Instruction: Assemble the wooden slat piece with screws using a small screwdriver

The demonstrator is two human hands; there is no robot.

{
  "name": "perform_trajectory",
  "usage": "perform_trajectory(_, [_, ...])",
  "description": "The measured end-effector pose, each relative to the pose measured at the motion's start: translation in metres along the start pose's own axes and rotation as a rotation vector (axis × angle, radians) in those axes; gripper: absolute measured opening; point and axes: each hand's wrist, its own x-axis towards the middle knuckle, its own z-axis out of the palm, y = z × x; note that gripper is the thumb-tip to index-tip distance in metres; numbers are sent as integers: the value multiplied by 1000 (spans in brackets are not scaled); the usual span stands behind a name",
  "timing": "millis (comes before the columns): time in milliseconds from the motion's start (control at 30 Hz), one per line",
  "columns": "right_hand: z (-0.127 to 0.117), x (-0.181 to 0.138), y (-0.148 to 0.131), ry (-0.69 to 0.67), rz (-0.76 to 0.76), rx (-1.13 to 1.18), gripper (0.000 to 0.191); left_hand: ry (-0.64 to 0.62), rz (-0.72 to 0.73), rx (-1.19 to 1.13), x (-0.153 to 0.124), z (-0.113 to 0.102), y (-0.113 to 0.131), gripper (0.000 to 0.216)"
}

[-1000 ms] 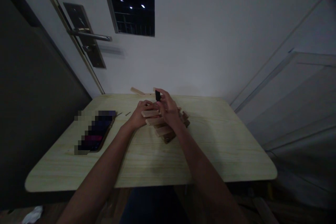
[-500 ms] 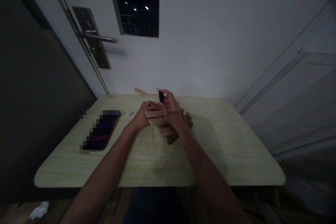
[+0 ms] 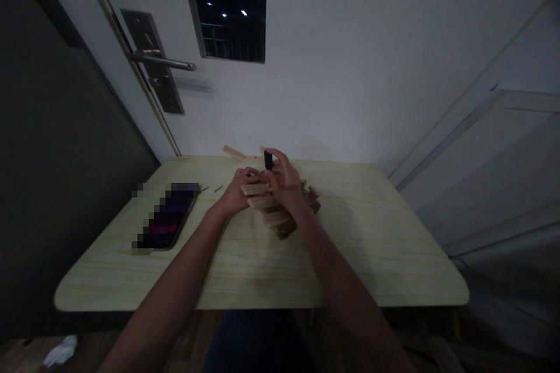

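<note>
A wooden piece built of stacked, angled slats (image 3: 276, 220) rests on the table in front of me. My left hand (image 3: 238, 189) is at its left far side, fingers curled against the wood; part of them is hidden behind the slats. Over the top, my right hand (image 3: 285, 180) pinches a short black handle (image 3: 268, 159) held upright between thumb and fingers. The handle's lower end is hidden by my hands and the wood. Two small dark screws (image 3: 219, 189) lie left of my left hand.
The pale wood-grain table (image 3: 394, 256) stands against a white door with a metal handle (image 3: 164, 62). A phone (image 3: 168, 218) lies on the left side. Loose wooden strips (image 3: 234, 152) are at the far edge. White crumpled paper (image 3: 61, 351) lies on the floor.
Both hands stay nearly in place. The black handle has turned slightly in my right fingers. The view has shifted a little.
</note>
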Motion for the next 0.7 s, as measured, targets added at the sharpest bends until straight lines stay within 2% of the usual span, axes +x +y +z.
perform_trajectory(133, [0,1,-2,34,-8,-5,44,7,20,-10,1,1,-2,39])
perform_trajectory(367, [0,-2,-3,-1,-40,14,45,5,-11,-50,0,0,-1,38])
perform_trajectory(533, [2,-1,0,36,-97,-6,44,-3,-40,-43,-2,-1,2,37])
perform_trajectory(700, [2,-1,0,61,-119,-25,51,4,-31,-39,-1,1,0,34])
